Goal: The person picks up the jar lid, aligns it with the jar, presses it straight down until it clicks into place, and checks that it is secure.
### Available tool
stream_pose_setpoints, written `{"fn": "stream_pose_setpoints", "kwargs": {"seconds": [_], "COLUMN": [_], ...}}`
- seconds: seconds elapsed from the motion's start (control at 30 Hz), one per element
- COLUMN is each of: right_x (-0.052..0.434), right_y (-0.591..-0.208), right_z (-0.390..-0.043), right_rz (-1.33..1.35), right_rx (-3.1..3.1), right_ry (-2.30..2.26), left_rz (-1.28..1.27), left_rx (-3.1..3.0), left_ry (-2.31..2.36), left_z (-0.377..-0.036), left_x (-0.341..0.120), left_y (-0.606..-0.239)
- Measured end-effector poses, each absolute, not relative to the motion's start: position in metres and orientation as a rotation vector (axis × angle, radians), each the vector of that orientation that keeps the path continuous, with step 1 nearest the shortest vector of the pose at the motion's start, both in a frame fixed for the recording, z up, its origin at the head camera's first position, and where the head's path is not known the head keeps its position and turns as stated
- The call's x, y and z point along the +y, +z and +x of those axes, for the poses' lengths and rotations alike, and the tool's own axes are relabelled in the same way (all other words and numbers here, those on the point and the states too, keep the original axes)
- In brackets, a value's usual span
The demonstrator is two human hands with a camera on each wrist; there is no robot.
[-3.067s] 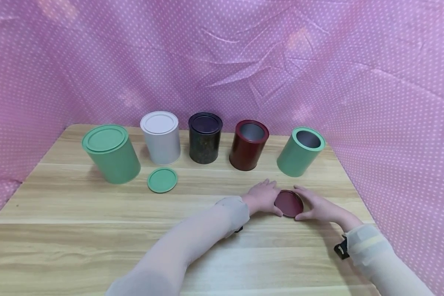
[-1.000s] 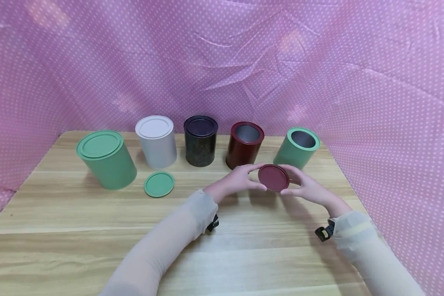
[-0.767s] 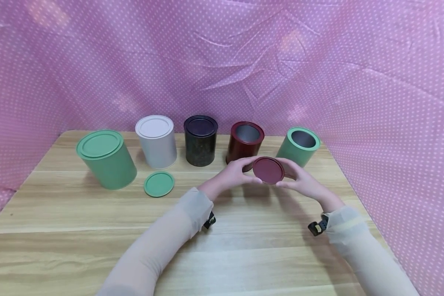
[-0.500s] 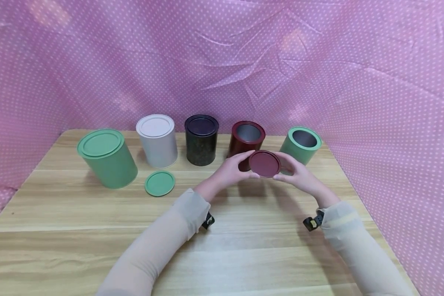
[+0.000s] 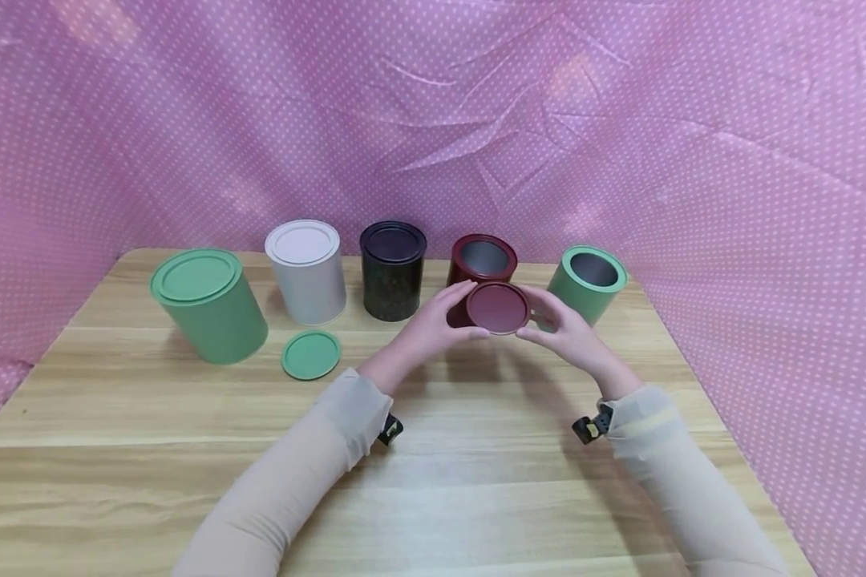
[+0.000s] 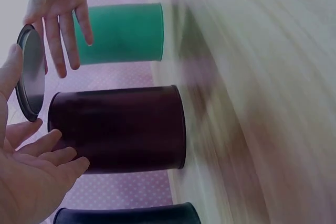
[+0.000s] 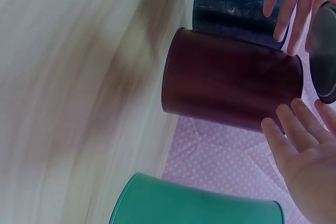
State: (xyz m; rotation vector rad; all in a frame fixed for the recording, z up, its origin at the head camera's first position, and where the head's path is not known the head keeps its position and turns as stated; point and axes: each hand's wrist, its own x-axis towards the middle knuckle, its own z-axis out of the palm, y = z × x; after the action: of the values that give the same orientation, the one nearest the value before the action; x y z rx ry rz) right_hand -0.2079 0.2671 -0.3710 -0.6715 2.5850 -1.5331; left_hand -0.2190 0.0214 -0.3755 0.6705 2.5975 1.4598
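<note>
Between both hands hangs a dark red can lid (image 5: 499,308), tilted, its flat face toward the head camera. My left hand (image 5: 431,327) pinches its left edge between thumb and fingertips. On the opposite edge, my right hand (image 5: 568,335) grips it the same way. Just behind stands the open dark red can (image 6: 118,129), upright, its rim partly covered by the lid in the head view. Both wrist views show the lid off to the side of the can's mouth, clear of the table. The other fingers of each hand spread near the can's wall.
An open green can (image 5: 588,301) stands close beyond the right hand. Leftward are a black can (image 5: 392,284), a white can (image 5: 310,290) and a larger green can (image 5: 224,324), all lidded. A green lid (image 5: 311,355) lies on the wooden table (image 5: 151,465). Pink dotted cloth (image 5: 433,104) hangs behind.
Both hands have lifted the red lid off the table at right and carried it left and forward, up to the red can. The cans and the green lid have stayed in place.
</note>
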Motion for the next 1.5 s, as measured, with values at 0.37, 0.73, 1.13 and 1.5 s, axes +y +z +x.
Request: {"fn": "stream_pose_setpoints", "kwargs": {"seconds": [0.37,0.73,1.13,1.5], "right_x": [0.255,0.254,0.252,0.255], "right_y": [-0.359,-0.356,-0.346,-0.350], "right_z": [-0.222,-0.234,-0.250,-0.265], "right_rz": [-0.698,-0.647,-0.652,-0.624], "right_rx": [2.591,2.627,2.639,2.595], "right_ry": [-1.538,-1.479,-1.420,-1.509], "left_rz": [0.651,0.658,0.628,0.657], "left_rx": [2.642,2.639,2.582,2.587], "left_ry": [1.472,1.446,1.476,1.454], "left_z": [-0.227,-0.240,-0.258,-0.274], "left_x": [0.011,0.010,0.008,0.013], "left_y": [-0.364,-0.361,-0.355,-0.353]}}
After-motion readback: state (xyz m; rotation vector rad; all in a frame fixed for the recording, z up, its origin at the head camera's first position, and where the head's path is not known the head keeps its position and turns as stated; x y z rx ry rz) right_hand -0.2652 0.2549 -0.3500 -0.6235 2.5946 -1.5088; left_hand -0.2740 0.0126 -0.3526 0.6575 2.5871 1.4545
